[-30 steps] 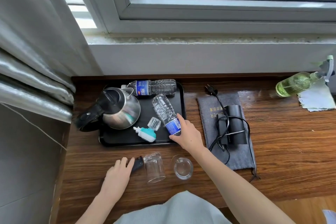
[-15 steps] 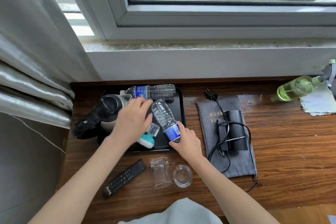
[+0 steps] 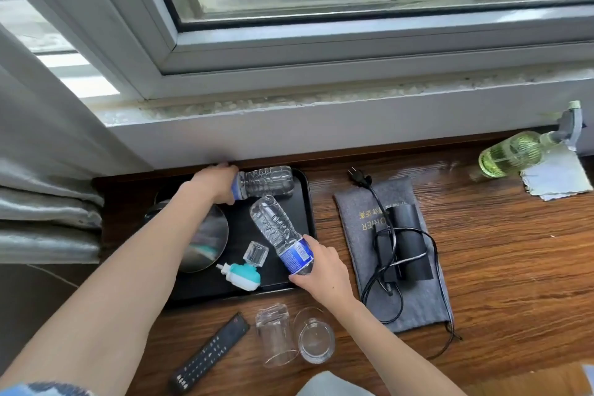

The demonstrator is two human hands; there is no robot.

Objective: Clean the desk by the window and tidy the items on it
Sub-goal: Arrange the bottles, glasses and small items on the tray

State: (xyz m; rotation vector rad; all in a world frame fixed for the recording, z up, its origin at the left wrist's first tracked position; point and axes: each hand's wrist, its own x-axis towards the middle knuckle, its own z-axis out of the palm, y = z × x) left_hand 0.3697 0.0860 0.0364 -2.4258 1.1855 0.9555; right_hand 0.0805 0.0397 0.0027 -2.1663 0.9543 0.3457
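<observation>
The left hand [image 3: 214, 182] has its grip round the rear water bottle [image 3: 265, 182] on the black tray [image 3: 305, 202], the right hand [image 3: 321, 270] round the near water bottle [image 3: 279, 235]; lifting either may knock the mosquito-repellent plug [image 3: 241, 275] or the kettle [image 3: 205, 235].

Setting is looking like a hotel room: black tray [image 3: 307, 202] carrying kettle [image 3: 205, 238] and water bottles [image 3: 266, 182], hair-dryer pouch [image 3: 353, 212], remote [image 3: 212, 354], curtain [image 3: 41, 170] hanging by window.

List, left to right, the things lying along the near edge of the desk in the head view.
Remote control → glass lying on its side → upright glass → grey pouch with the black cord on it.
</observation>
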